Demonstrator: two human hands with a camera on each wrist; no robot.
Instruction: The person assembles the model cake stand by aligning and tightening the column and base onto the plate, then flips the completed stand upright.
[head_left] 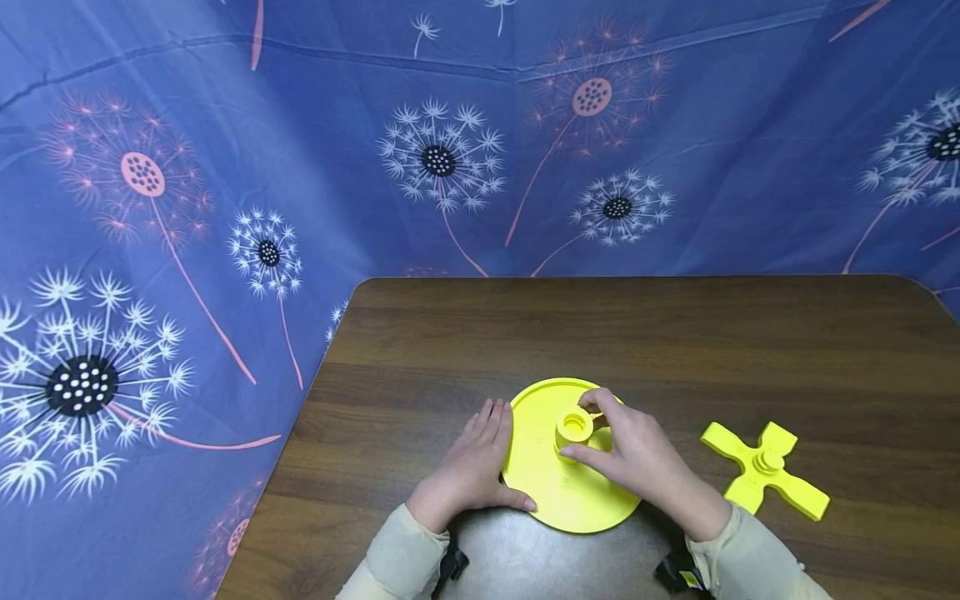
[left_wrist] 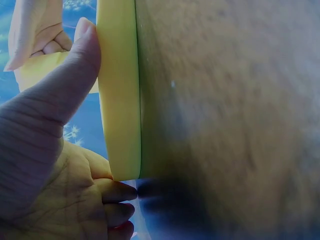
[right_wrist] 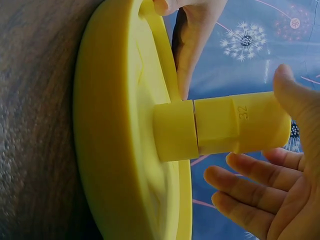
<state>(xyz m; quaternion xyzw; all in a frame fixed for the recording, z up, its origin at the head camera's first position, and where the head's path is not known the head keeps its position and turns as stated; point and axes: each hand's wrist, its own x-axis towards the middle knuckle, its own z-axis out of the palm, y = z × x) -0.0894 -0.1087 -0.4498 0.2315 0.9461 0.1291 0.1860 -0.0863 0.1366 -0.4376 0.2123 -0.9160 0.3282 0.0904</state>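
Observation:
A round yellow plate [head_left: 540,479] with a raised rim lies on the wooden table. From its middle rises a yellow hollow post [head_left: 573,427]. In the right wrist view the post [right_wrist: 217,127] shows a seam between its lower and upper parts, with digits embossed on the upper one. My right hand [head_left: 645,454] pinches the upper part between thumb and forefinger, its other fingers loose beside it. Along the plate's left edge my left hand [head_left: 476,462] rests with straight fingers, its thumb touching the near rim. The left wrist view shows that thumb [left_wrist: 82,65] against the plate's side.
A yellow cross-shaped piece [head_left: 765,467] with a round stepped hub lies right of my right hand. The wooden table [head_left: 420,350] reaches back to a blue dandelion-print cloth [head_left: 322,150], which also hangs at the left.

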